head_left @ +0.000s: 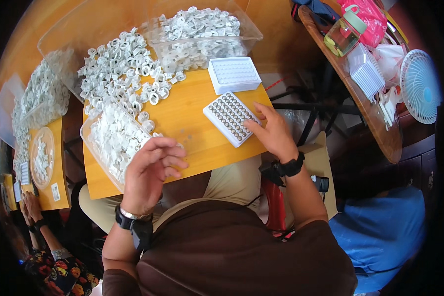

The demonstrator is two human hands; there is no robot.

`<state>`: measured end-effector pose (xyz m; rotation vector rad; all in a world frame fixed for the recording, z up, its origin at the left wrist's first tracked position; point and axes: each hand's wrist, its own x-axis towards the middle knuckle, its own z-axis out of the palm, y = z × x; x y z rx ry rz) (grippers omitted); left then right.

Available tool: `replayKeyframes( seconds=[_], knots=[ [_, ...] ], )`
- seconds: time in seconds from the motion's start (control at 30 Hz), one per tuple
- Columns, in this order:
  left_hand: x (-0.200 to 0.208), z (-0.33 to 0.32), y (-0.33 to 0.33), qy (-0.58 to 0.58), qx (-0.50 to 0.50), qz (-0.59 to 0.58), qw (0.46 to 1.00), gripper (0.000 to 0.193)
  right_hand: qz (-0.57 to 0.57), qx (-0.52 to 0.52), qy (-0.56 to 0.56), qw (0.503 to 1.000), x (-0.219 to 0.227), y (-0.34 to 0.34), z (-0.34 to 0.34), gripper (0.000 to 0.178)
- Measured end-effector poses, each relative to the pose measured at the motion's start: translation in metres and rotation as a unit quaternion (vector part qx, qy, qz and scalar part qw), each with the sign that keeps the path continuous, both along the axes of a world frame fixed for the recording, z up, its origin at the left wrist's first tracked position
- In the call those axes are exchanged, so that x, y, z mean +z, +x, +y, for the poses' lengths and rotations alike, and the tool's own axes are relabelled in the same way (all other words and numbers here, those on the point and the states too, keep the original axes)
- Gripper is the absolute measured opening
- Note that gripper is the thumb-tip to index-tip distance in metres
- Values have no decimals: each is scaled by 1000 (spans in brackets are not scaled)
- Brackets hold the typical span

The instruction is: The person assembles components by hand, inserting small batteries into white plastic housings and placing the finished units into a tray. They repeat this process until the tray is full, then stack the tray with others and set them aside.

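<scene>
My right hand point(276, 133) is at the right edge of a white tray point(237, 143) filled with rows of small round metallic pieces point(228, 114). Its thumb tip rests over the pieces, and its fingers are spread apart. My left hand point(150, 170) hovers at the table's near edge, beside a clear bin point(86, 129) of flat white parts point(114, 138). The left fingers are loosely curled with gaps between them, and I see nothing held. Behind the tray stands a white block point(234, 84) with rows of slots on its top.
White ring-shaped parts point(116, 69) lie heaped on the yellow table point(197, 98), spilling from clear bins point(251, 32). To the left, another person's hands point(32, 207) rest by a round tray point(47, 135). A side table point(330, 52) at right holds a jug point(345, 34) and a fan point(419, 86).
</scene>
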<state>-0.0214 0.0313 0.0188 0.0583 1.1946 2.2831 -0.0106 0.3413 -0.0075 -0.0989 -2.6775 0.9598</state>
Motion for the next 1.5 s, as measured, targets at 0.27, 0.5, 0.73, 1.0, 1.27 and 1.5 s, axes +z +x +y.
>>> replayKeyframes(
  seconds=[0.27, 0.5, 0.73, 1.0, 1.27, 1.5],
  knots=[
    [-24, 82, -20, -32, -81, -94, 992, 50, -198, 56, -93, 974, -8, -54, 33, 59],
    [-38, 105, -30, -20, -90, -120, 988, 52, -233, 61, -57, 969, -11, -62, 22, 47],
    [-41, 100, -30, -15, -91, -122, 988, 57, -177, 10, 81, 981, 11, -52, 13, 49],
    [-39, 95, -26, -18, -93, -114, 989, 54, 139, 80, 340, 927, 16, -86, 39, 23],
    [-27, 81, -22, -78, -42, -68, 994, 44, 86, 118, 396, 906, 6, -102, 53, 11],
    [-13, 72, -32, -68, -38, -43, 996, 34, 168, 141, 367, 904, 12, -101, 51, 6]
  ],
)
